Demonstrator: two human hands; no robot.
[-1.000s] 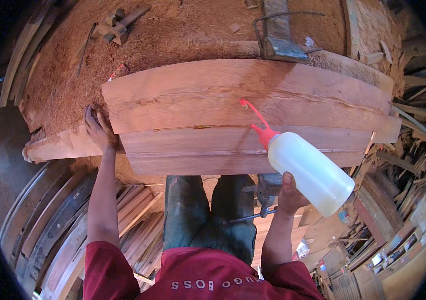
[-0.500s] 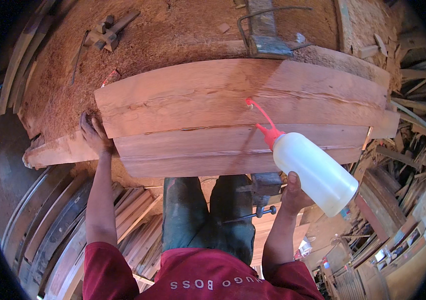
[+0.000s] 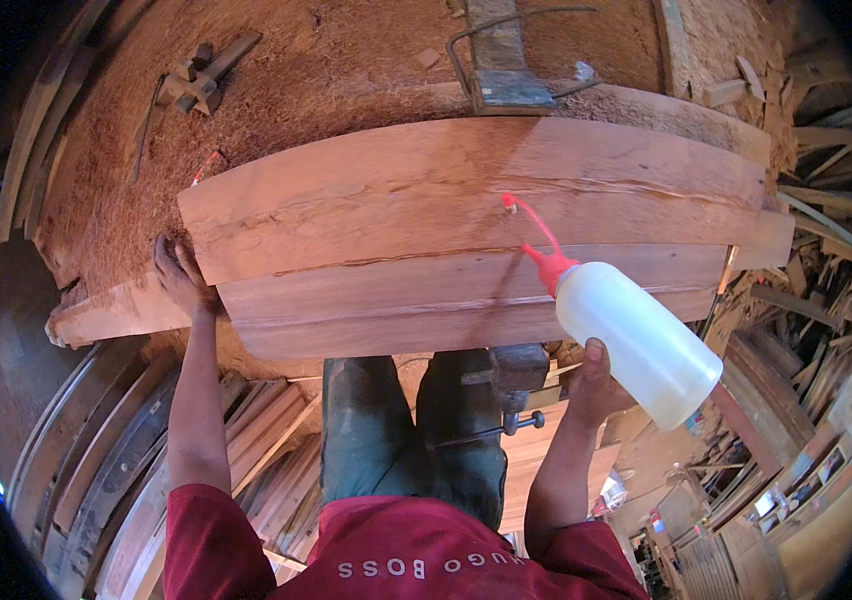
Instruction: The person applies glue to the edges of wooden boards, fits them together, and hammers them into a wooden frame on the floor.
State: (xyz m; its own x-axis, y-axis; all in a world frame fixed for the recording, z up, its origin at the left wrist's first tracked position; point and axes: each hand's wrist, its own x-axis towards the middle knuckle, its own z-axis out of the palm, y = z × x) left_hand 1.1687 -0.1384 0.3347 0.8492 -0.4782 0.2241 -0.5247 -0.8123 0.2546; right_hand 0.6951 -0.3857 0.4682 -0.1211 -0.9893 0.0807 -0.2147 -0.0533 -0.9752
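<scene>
My right hand (image 3: 598, 388) grips a white squeeze bottle (image 3: 639, 343) with a red nozzle (image 3: 549, 266), tilted so the nozzle points over a curved wooden panel (image 3: 376, 215). A red cap hangs from a strap at the nozzle. Wavy, glossy lines run along the panel's length, where its boards meet. At the panel's left end my left hand (image 3: 186, 275) rests on the bench edge, its fingers stretched out beside the wood. Part of the right hand's fingers is hidden behind the bottle.
A metal clamp bar (image 3: 512, 85) lies beyond the panel, and a vise (image 3: 518, 370) sits before my legs. Sawdust and a small wooden block assembly (image 3: 204, 82) cover the bench. Curved boards (image 3: 96, 450) are stacked at left; wood scraps (image 3: 831, 300) pile up at right.
The bottle in my right hand has shifted slightly to the right relative to the panel. My left hand stays at the panel's left end. The view has moved a little.
</scene>
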